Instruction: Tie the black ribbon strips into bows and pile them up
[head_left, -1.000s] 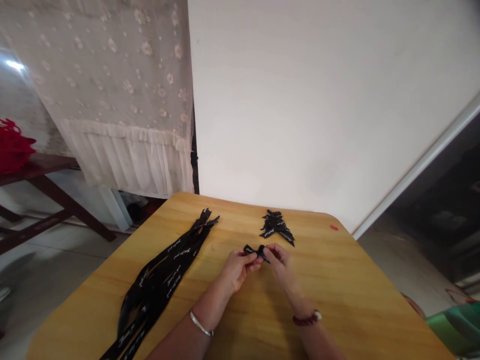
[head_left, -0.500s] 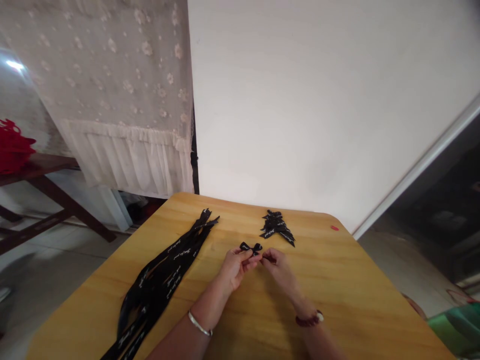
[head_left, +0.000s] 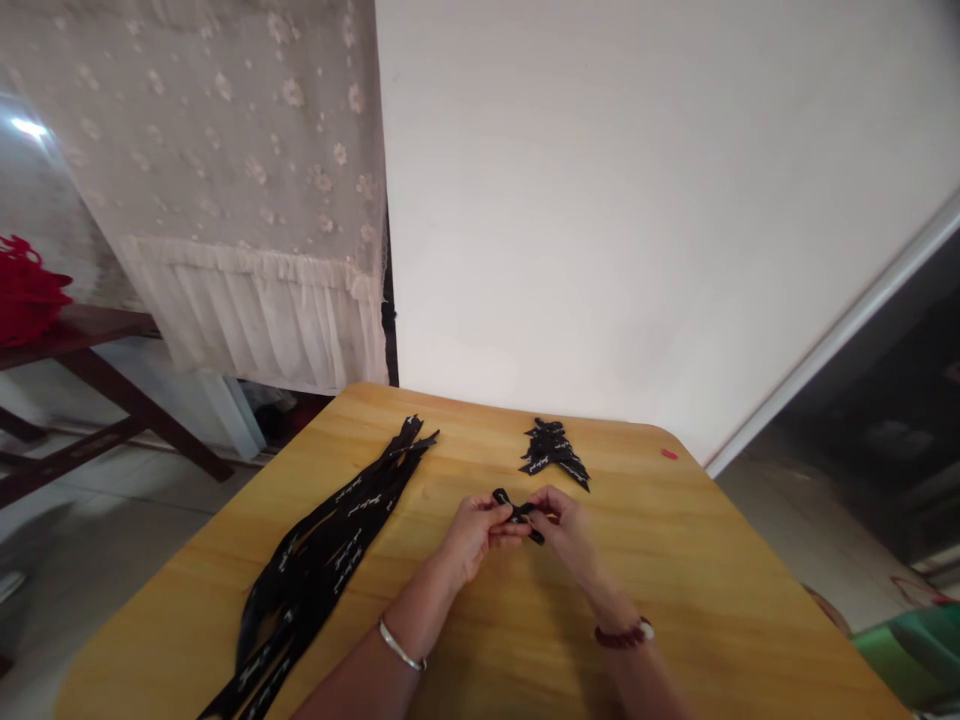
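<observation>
"Where's the short black ribbon (head_left: 517,514)?"

"Held between the hands, above the desk (head_left: 660,590), its long axis slanting from upper left to lower right."

"Which hand is nearer?"

"Neither clearly. The left hand (head_left: 472,532) and right hand (head_left: 566,530) both close in, their fingertips pinching it from either side."

"What's nearby?"

"Long ribbon strips (head_left: 322,570) to the left, ribbon bows (head_left: 551,450) ahead."

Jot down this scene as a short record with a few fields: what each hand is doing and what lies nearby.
Left hand: pinches a small black ribbon bow
Right hand: pinches the same bow
Nearby: pile of black ribbon bows; long black ribbon strips printed in white script
Surface: wooden table
</observation>
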